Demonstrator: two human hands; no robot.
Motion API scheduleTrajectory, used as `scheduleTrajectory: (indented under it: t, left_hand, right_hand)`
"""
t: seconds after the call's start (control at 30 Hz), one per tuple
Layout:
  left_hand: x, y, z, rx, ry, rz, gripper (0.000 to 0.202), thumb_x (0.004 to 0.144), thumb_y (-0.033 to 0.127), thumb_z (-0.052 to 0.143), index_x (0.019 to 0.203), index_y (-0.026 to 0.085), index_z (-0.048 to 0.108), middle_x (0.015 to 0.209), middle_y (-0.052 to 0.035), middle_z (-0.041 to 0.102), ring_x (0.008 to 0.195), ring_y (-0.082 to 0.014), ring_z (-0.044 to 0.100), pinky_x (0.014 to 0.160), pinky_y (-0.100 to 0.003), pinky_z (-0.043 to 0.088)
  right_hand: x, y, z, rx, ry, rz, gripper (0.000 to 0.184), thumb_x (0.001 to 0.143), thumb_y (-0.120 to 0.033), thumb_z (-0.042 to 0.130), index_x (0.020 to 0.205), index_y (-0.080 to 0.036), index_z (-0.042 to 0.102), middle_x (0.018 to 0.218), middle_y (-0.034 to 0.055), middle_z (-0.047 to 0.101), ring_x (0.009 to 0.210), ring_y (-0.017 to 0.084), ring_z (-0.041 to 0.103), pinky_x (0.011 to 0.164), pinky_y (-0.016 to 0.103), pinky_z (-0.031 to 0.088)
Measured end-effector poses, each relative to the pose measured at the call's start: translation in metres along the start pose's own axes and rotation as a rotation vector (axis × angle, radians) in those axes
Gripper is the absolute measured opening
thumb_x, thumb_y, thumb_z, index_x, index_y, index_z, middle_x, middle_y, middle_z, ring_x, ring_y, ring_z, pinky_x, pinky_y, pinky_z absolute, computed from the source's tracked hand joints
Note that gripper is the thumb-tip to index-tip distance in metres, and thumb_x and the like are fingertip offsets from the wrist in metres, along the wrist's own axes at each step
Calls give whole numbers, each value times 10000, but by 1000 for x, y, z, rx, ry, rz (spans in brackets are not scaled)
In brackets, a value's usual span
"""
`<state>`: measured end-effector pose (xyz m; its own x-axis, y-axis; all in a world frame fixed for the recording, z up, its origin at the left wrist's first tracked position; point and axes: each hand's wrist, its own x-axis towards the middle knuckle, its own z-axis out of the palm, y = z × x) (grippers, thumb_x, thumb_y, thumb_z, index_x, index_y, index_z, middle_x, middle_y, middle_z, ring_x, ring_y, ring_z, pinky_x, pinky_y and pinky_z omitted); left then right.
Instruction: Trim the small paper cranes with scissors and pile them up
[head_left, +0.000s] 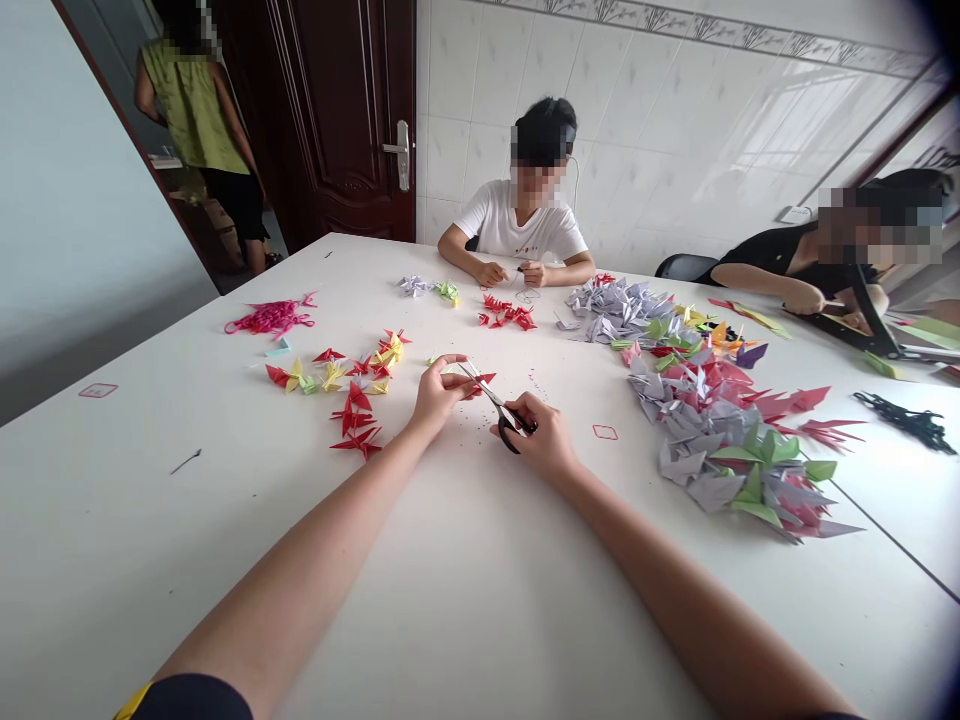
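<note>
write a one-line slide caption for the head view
Right hand holding black-handled scissors beside a piece of red folded paper in the left hand, above a white table.

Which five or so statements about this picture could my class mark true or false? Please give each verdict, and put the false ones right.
1. The camera wearer's right hand holds the scissors. True.
2. The scissors have yellow handles. False: the handles are black.
3. The camera wearer's left hand holds a piece of red folded paper. True.
4. The pink string lies to the right of both hands. False: it lies to their left.
5. A person in a white shirt sits across the table. True.
6. The big paper pile on the right is all one colour. False: it mixes greyish, green and red pieces.
</note>
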<state>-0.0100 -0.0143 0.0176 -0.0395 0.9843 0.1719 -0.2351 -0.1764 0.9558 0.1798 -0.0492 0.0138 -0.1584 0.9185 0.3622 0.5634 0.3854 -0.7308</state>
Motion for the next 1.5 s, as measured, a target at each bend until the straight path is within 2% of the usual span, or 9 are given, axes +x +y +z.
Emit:
scheduleTrajectory:
  t: [0.43,0.73,0.93,1.13,1.5]
  left_hand:
    - [2,-4,-2,-12,-16,4,558,642,273,815,1129,166,564,729,-37,711,701,-177,696,743,-336,565]
    - [0,-2,-1,-23,-60,-34,648,619,297,844,1176,167,540,766,-41,728,710,-162,687,776,-333,557]
    - [1,-3,-1,-41,-66,-43,681,589,300,867,1176,173,545,761,-40,725,707,-168,689,762,-327,553]
    - [2,-5,-3,-56,-62,-41,670,595,293,869,1172,178,548,757,-35,719,731,-179,700,790,-350,556]
    - [2,-2,-3,-75,-19,-30,590,619,276,835,1127,168,555,758,-41,720,709,-170,689,787,-343,536]
  right_hand:
    - [1,3,1,3,-7,37,309,669,-441,749,787,-228,558,596,-51,483,568,124,380,540,256,292]
    - [0,-1,1,47,-37,14,346,685,-460,737,808,-242,499,627,-66,463,588,122,359,564,256,309]
    - [1,-3,0,33,-53,42,361,680,-457,742,770,-241,468,605,-73,425,576,118,331,550,255,276]
    - [2,-2,-1,25,-47,42,354,676,-441,748,774,-241,473,602,-74,438,573,117,331,554,257,271]
    - [1,1,1,50,-43,-3,342,697,-434,754,864,-250,519,674,-58,503,608,130,395,587,270,336]
